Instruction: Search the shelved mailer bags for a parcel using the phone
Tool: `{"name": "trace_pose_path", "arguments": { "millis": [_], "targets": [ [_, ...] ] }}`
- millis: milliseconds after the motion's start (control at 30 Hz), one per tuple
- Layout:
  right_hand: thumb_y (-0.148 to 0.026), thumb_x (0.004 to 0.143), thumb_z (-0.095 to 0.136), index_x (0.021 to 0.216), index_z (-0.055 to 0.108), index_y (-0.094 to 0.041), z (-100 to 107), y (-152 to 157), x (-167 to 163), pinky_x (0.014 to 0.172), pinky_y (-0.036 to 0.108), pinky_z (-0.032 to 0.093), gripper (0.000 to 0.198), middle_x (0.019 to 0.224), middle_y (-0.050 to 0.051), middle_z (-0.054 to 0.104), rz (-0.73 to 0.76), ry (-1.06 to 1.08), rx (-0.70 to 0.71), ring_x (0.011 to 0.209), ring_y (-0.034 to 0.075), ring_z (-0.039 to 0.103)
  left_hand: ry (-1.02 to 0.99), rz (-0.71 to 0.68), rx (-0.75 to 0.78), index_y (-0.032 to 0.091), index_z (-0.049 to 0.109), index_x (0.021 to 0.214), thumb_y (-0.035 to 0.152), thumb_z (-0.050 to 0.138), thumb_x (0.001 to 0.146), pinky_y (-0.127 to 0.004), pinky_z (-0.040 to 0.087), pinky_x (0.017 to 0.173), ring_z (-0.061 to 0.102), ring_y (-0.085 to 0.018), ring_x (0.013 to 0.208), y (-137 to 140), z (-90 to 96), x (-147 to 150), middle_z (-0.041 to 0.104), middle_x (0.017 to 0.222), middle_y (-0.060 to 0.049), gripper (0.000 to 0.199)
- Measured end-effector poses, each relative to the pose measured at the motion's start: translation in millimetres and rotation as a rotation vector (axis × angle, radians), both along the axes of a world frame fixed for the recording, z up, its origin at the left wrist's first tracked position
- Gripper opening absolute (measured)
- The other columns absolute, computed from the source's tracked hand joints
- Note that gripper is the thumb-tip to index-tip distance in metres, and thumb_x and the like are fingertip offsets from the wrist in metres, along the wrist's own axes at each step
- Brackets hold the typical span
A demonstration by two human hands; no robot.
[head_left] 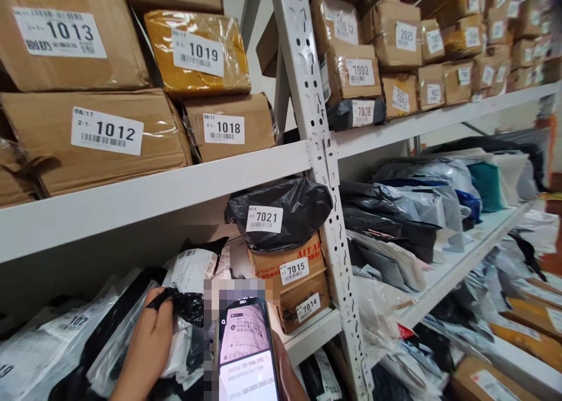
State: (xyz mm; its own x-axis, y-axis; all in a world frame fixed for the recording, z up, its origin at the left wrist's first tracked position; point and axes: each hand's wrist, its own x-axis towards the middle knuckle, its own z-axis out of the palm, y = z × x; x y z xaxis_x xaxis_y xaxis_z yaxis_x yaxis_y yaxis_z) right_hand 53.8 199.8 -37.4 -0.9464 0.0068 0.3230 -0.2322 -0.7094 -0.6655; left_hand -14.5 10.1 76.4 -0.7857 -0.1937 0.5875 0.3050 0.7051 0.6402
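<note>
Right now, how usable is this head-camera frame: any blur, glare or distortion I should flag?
Head view: the near labels 1012 and 7021 read sharply; the far boxes at upper right smear; the upright leans with wide-angle distortion; glare on the wrapped parcel 1019; a pixelated patch sits above the phone; the left hand is cropped and the right hand barely shows.

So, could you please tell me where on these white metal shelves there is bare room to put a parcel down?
Free: the dark gap right of brown carton 1018, beside the perforated white upright; the shelf strip before the grey mailer bags. Crowded: where the left hand grips a black bag among the bags; the right hand holds a phone.
</note>
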Motion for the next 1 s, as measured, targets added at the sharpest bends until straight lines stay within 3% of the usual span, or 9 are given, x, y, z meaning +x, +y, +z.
{"name": "trace_pose_path", "arguments": {
  "millis": [100, 167, 367, 533, 667, 733, 867, 933, 1000],
  "targets": [
    [-0.062, 0.043, 0.079, 0.117, 0.059, -0.028, 3.2, 1.0, 17.6, 0.097, 0.058, 0.040, 0.085, 0.107, 0.008, 0.072, 0.061, -0.015, -0.040, 0.113, 0.038, 0.058, 0.002, 0.005, 0.002, 0.024, 0.045, 0.081, 0.047, 0.034, 0.070, -0.035, 0.043, 0.079, 0.053, -0.022, 0.082, 0.4, -0.9, 0.3, 0.054, 0.078, -0.002, 0.028],
    [-0.054, 0.038, 0.084, 0.121, 0.055, -0.028, 8.8, 2.3, 28.7, 0.091, 0.059, 0.044, 0.092, 0.106, 0.008, 0.072, 0.130, -0.004, -0.056, 0.111, 0.039, 0.059, -0.001, 0.006, -0.010, 0.024, 0.044, 0.080, 0.047, 0.033, 0.070, -0.035, 0.043, 0.077, 0.053, -0.022, 0.080, 1.1, -0.5, 0.8, 0.053, 0.076, -0.001, 0.027],
    [-0.052, 0.066, 0.071, 0.129, 0.046, -0.021, 17.8, 0.7, 40.0, 0.078, 0.050, 0.053, 0.074, 0.100, 0.012, 0.073, 0.138, -0.147, -0.145, 0.098, 0.034, 0.067, 0.003, 0.011, -0.015, 0.024, 0.044, 0.080, 0.045, 0.034, 0.068, -0.038, 0.044, 0.080, 0.053, -0.024, 0.084, 2.9, 3.3, 3.0, 0.055, 0.079, -0.004, 0.026],
    [-0.047, 0.056, 0.079, 0.127, 0.043, -0.022, 12.1, 0.1, 41.8, 0.068, 0.039, 0.053, 0.084, 0.091, 0.008, 0.075, 0.168, -0.131, -0.187, 0.070, 0.025, 0.070, 0.002, 0.029, -0.020, 0.024, 0.043, 0.081, 0.046, 0.034, 0.066, -0.037, 0.043, 0.081, 0.054, -0.025, 0.086, 3.4, 3.9, 2.1, 0.055, 0.081, -0.004, 0.027],
    [-0.029, 0.054, 0.077, 0.127, 0.039, -0.028, 11.5, 2.7, 48.5, 0.080, 0.032, 0.045, 0.082, 0.097, 0.001, 0.073, 0.152, -0.116, -0.234, 0.085, 0.021, 0.068, -0.004, 0.012, -0.050, 0.025, 0.043, 0.078, 0.046, 0.033, 0.068, -0.036, 0.042, 0.079, 0.053, -0.023, 0.081, 3.3, 4.2, 1.2, 0.052, 0.077, -0.002, 0.025],
    [-0.027, 0.055, 0.074, 0.127, 0.037, -0.026, 14.7, 5.7, 52.0, 0.077, 0.030, 0.045, 0.081, 0.098, 0.003, 0.073, 0.153, -0.092, -0.220, 0.089, 0.022, 0.068, 0.001, 0.010, -0.055, 0.025, 0.043, 0.078, 0.045, 0.033, 0.068, -0.036, 0.042, 0.078, 0.052, -0.023, 0.079, 2.9, 4.2, 1.2, 0.051, 0.075, -0.002, 0.024],
    [-0.013, 0.054, 0.067, 0.137, 0.008, -0.024, 22.0, 14.9, 58.7, 0.062, 0.027, 0.044, 0.103, 0.091, 0.004, 0.074, 0.279, -0.030, -0.250, 0.080, 0.023, 0.070, -0.001, -0.003, -0.047, 0.024, 0.043, 0.079, 0.044, 0.033, 0.070, -0.036, 0.041, 0.078, 0.051, -0.023, 0.080, 2.1, 4.3, 2.0, 0.051, 0.078, -0.002, 0.024],
    [-0.009, 0.055, 0.066, 0.138, -0.009, -0.023, 22.8, 19.3, 61.5, 0.066, 0.030, 0.046, 0.113, 0.088, 0.003, 0.075, 0.290, -0.039, -0.287, 0.079, 0.023, 0.071, -0.014, 0.001, -0.049, 0.024, 0.042, 0.078, 0.043, 0.033, 0.070, -0.037, 0.041, 0.077, 0.050, -0.023, 0.077, 2.1, 4.9, 2.8, 0.049, 0.075, -0.002, 0.023],
    [-0.009, 0.055, 0.069, 0.139, -0.014, -0.022, 21.3, 22.6, 63.2, 0.075, 0.035, 0.048, 0.119, 0.093, 0.004, 0.075, 0.278, -0.062, -0.302, 0.080, 0.023, 0.072, -0.016, 0.010, -0.062, 0.024, 0.042, 0.077, 0.042, 0.033, 0.071, -0.037, 0.040, 0.075, 0.050, -0.022, 0.075, 2.7, 5.8, 3.5, 0.047, 0.072, -0.001, 0.021]
  ]
}}
